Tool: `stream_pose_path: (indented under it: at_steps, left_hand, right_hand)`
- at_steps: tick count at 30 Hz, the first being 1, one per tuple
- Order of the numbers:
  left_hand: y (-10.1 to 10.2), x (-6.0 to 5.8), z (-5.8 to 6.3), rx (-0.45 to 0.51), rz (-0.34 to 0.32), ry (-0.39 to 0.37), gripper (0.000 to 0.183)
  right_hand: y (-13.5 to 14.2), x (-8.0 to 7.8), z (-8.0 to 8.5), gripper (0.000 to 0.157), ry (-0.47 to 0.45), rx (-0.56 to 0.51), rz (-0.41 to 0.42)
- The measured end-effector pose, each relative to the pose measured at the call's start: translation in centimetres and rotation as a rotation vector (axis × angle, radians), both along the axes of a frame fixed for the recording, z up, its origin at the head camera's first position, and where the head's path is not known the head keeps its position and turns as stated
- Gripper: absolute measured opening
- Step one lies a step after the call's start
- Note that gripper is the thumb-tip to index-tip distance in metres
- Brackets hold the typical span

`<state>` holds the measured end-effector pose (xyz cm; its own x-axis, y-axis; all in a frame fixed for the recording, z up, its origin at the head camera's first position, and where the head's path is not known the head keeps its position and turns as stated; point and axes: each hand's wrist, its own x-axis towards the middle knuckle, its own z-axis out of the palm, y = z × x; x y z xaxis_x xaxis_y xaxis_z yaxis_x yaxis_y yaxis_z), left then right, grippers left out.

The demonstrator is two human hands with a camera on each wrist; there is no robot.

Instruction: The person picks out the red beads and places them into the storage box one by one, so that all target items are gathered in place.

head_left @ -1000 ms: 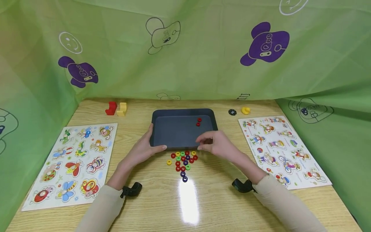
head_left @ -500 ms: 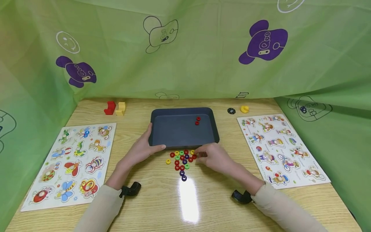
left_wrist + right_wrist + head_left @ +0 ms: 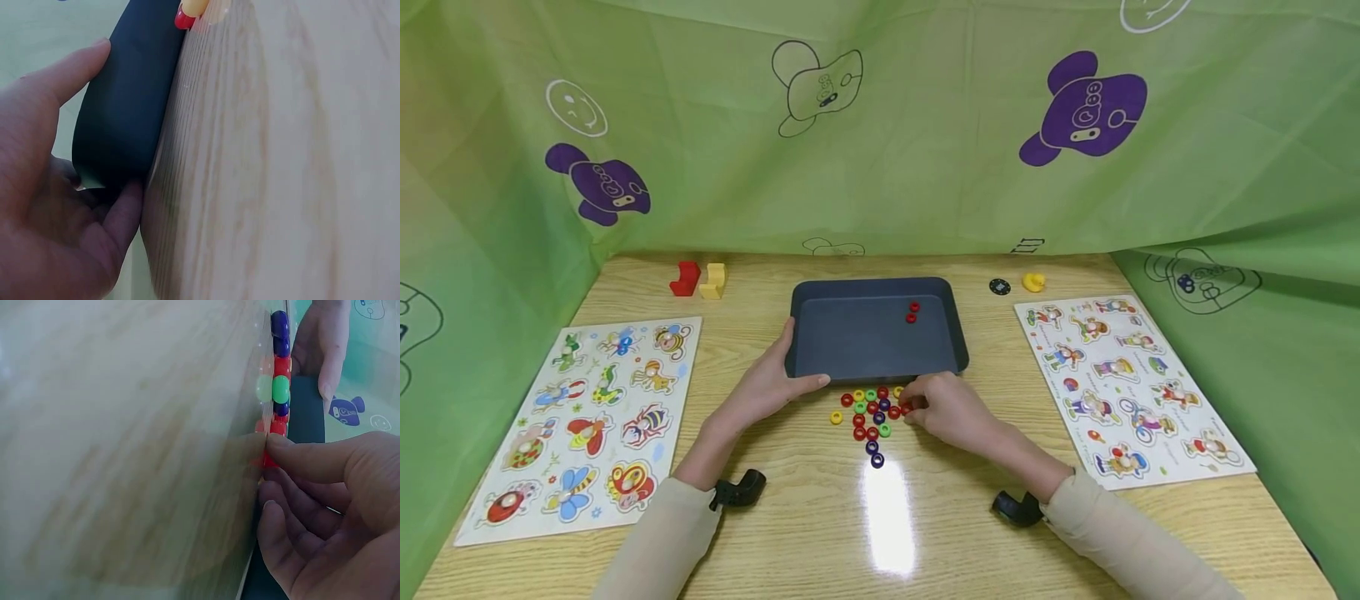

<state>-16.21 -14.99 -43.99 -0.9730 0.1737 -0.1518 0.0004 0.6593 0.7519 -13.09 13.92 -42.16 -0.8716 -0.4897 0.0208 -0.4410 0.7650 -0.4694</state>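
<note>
My left hand grips the near left corner of a dark grey tray. In the left wrist view its thumb lies on the tray's wall, with the other fingers curled about the corner. At the tray's near side, my right hand pinches a red ring between thumb and fingertips, at table level. This ring is at the right end of a loose cluster of small red, yellow, green and purple rings. Inside the tray, toward the right, lie two red rings.
A puzzle board with insects lies on the left, another with children figures on the right. At the back are a red block, a yellow block, a black disc and a yellow duck. A green curtain hangs behind.
My right hand has come from over the tray's near rim down to the rings on the table and taken hold of a red one. The left hand stays on the tray's corner.
</note>
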Motion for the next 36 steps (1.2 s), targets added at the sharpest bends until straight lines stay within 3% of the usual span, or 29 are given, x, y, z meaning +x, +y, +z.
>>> stream_pose_path:
  at_steps: [7, 12, 20, 26, 36]
  left_hand:
    - [0.0, 0.1, 0.1, -0.006, 0.003, -0.007, 0.115]
    - [0.1, 0.1, 0.1, -0.002, 0.011, -0.009, 0.115]
    - [0.1, 0.1, 0.2, -0.009, 0.010, -0.010, 0.116]
    - [0.1, 0.1, 0.1, 0.007, 0.007, -0.005, 0.114]
    - [0.1, 0.1, 0.1, 0.014, 0.013, -0.009, 0.114]
  right_hand:
    - [0.1, -0.1, 0.8, 0.012, -0.047, -0.016, -0.003]
    - [0.2, -0.5, 2.5, 0.013, -0.056, -0.092, 0.022]
    - [0.5, -3.7, 4.5, 0.015, -0.094, -0.187, -0.048]
    - [0.5, -7.0, 3.6, 0.016, -0.090, -0.228, -0.091]
    - [0.3, -9.6, 1.4, 0.008, -0.029, -0.041, -0.078]
